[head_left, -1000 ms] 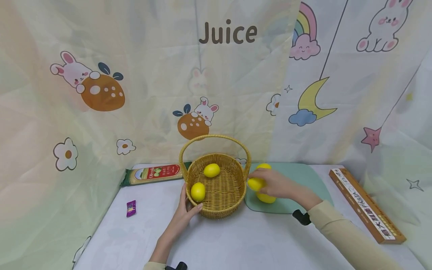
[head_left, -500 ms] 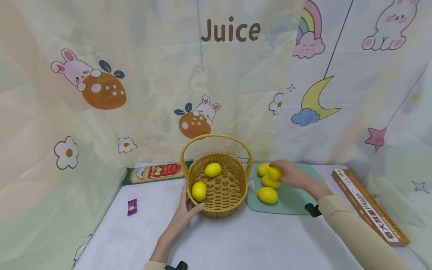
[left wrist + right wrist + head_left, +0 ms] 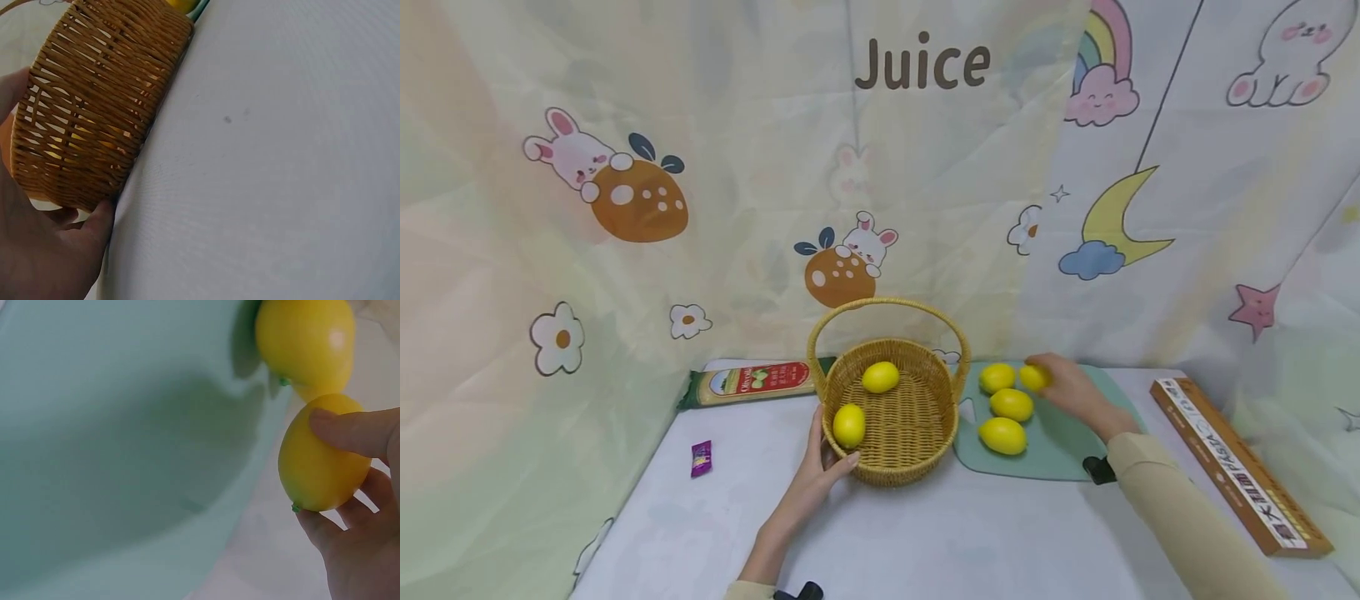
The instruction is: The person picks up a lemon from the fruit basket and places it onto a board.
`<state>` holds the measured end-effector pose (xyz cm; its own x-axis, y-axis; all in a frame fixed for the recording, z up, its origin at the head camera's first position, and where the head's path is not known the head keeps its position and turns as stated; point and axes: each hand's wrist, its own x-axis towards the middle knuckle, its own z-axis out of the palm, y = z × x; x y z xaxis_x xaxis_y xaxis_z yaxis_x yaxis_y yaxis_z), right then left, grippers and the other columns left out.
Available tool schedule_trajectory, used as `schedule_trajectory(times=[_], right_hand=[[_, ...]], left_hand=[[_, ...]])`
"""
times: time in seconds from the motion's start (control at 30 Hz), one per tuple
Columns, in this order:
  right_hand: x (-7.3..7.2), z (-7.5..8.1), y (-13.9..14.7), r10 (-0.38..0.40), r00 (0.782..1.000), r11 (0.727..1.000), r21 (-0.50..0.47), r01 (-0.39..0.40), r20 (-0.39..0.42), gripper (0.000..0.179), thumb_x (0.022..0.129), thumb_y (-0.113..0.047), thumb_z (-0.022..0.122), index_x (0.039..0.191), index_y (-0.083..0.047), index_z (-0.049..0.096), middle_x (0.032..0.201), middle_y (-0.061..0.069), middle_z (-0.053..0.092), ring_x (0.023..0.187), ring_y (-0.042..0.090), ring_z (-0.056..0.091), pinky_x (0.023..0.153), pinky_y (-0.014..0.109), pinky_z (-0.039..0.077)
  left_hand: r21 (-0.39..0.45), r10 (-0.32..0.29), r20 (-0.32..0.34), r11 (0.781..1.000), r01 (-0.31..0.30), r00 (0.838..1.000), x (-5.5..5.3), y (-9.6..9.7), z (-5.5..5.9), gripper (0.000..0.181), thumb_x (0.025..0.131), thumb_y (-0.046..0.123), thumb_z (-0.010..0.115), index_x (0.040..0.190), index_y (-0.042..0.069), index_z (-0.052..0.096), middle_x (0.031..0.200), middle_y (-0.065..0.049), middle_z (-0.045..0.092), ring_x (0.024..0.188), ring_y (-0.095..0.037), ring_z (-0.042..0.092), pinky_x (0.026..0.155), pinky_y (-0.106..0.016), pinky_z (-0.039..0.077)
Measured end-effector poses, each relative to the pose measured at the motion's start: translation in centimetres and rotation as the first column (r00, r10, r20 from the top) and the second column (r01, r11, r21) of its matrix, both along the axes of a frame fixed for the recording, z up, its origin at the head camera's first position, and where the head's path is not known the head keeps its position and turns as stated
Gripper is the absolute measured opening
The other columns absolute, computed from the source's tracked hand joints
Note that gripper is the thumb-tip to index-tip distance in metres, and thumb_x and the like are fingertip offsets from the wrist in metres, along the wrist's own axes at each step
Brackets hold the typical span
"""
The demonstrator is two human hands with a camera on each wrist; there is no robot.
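My right hand (image 3: pixel 1067 387) pinches a yellow lemon (image 3: pixel 325 453) between thumb and fingers, above the right part of the green cutting board (image 3: pixel 1067 450). Three more lemons lie on that board in a rough column: a far one (image 3: pixel 997 378), a middle one (image 3: pixel 1011 405) and a near one (image 3: pixel 1003 436). Left of it stands a wicker basket (image 3: pixel 895 477) with an arched handle. Inside the basket are two lemons, one toward the back (image 3: pixel 881 377) and one at the left wall (image 3: pixel 849 426). My left hand (image 3: pixel 816 475) grips the basket's left side, thumb toward the front.
Behind the basket on the left lies a pasta packet (image 3: pixel 752 384). A small purple candy (image 3: pixel 701 458) is on the white table (image 3: pixel 925 542) at left. Along the right edge stretches a long brown pasta box (image 3: pixel 1240 467). Printed curtains (image 3: pixel 737 208) enclose the back and sides.
My right hand has moved from beside the basket rightward and back over the board, carrying the lemon. The three lemons on the board now show fully. My left hand stays on the basket.
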<state>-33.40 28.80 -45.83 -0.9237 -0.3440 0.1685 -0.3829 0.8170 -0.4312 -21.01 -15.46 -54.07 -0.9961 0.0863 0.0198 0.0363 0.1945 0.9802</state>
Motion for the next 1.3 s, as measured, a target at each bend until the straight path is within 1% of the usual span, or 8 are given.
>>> schedule_trajectory(times=[0.17, 0.33, 0.47, 0.57, 0.73, 0.93, 1.1, 1.3], right_hand=[[-0.4, -1.0, 0.4, -0.021, 1.0, 1.0, 0.015, 0.021, 0.016, 0.05, 0.082, 0.005, 0.061, 0.131, 0.01, 0.056, 0.133, 0.032, 0.057, 0.124, 0.05, 0.05, 0.107, 0.067, 0.04], [-0.4, -2.0, 0.8, -0.043, 0.997, 0.999, 0.032, 0.041, 0.06, 0.052, 0.081, 0.007, 0.056, 0.132, 0.009, 0.055, 0.136, 0.032, 0.055, 0.128, 0.052, 0.046, 0.109, 0.068, 0.036], [-0.3, -2.5, 0.9, -0.037, 0.996, 0.999, 0.022, 0.036, 0.075, 0.055, 0.08, 0.008, 0.054, 0.134, 0.009, 0.054, 0.137, 0.031, 0.054, 0.128, 0.051, 0.046, 0.109, 0.069, 0.036], [-0.4, -2.7, 0.8, -0.023, 0.998, 1.0, 0.018, 0.022, 0.064, 0.056, 0.078, 0.009, 0.055, 0.134, 0.008, 0.054, 0.136, 0.031, 0.054, 0.127, 0.051, 0.046, 0.108, 0.069, 0.036], [-0.6, -2.7, 0.7, -0.03, 0.998, 0.999, 0.021, 0.029, 0.06, 0.056, 0.078, 0.009, 0.055, 0.135, 0.006, 0.054, 0.137, 0.03, 0.053, 0.127, 0.05, 0.047, 0.108, 0.069, 0.036], [-1.0, -2.6, 0.9, -0.053, 0.996, 0.999, 0.011, 0.053, 0.073, 0.06, 0.077, 0.011, 0.053, 0.136, 0.004, 0.054, 0.14, 0.028, 0.051, 0.13, 0.049, 0.044, 0.11, 0.069, 0.035], [-1.0, -2.3, 1.0, -0.055, 0.996, 0.998, 0.0, 0.055, 0.072, 0.061, 0.075, 0.011, 0.051, 0.136, 0.003, 0.053, 0.142, 0.028, 0.05, 0.132, 0.049, 0.042, 0.111, 0.069, 0.033], [-0.6, -1.9, 0.9, -0.046, 0.997, 0.999, 0.006, 0.046, 0.058, 0.057, 0.079, 0.007, 0.051, 0.136, 0.003, 0.053, 0.141, 0.028, 0.05, 0.131, 0.048, 0.044, 0.111, 0.068, 0.034]], left_hand=[[0.0, 0.005, 0.004, 1.0, -0.005, 1.0, 0.0, 0.1, 0.1, 0.1, 0.093, 0.037, 0.069, 0.158, 0.04, -0.007, 0.169, 0.003, -0.003, 0.156, -0.029, 0.01, 0.125, -0.049, 0.023], [0.006, 0.011, 0.011, 1.0, -0.011, 1.0, 0.1, 0.2, 0.0, 0.099, 0.092, 0.038, 0.068, 0.158, 0.042, -0.007, 0.169, 0.003, -0.003, 0.156, -0.03, 0.01, 0.125, -0.05, 0.023], [0.01, 0.016, 0.019, 1.0, -0.016, 1.0, 0.3, 0.2, -0.2, 0.099, 0.092, 0.037, 0.068, 0.158, 0.041, -0.006, 0.169, 0.003, -0.004, 0.156, -0.032, 0.01, 0.124, -0.052, 0.023], [0.005, 0.021, 0.024, 1.0, -0.021, 0.999, 0.4, 0.2, -0.3, 0.099, 0.092, 0.038, 0.068, 0.158, 0.041, -0.006, 0.169, 0.002, -0.003, 0.156, -0.032, 0.01, 0.124, -0.052, 0.023], [-0.003, 0.016, 0.014, 1.0, -0.016, 1.0, 0.3, 0.2, 0.0, 0.099, 0.092, 0.039, 0.068, 0.157, 0.043, -0.006, 0.169, 0.002, -0.003, 0.156, -0.031, 0.01, 0.125, -0.052, 0.022], [-0.007, 0.01, -0.002, 1.0, -0.01, 1.0, 0.0, 0.2, 0.2, 0.099, 0.092, 0.039, 0.068, 0.158, 0.041, -0.006, 0.169, 0.003, -0.002, 0.156, -0.029, 0.01, 0.125, -0.05, 0.022], [-0.011, 0.011, 0.001, 1.0, -0.011, 1.0, 0.0, 0.2, 0.2, 0.098, 0.093, 0.038, 0.068, 0.157, 0.044, -0.006, 0.169, 0.004, -0.002, 0.156, -0.029, 0.01, 0.125, -0.049, 0.022], [-0.01, 0.008, 0.003, 1.0, -0.008, 1.0, 0.0, 0.1, 0.0, 0.099, 0.092, 0.039, 0.068, 0.158, 0.042, -0.007, 0.169, 0.003, -0.003, 0.156, -0.029, 0.009, 0.125, -0.049, 0.022]])
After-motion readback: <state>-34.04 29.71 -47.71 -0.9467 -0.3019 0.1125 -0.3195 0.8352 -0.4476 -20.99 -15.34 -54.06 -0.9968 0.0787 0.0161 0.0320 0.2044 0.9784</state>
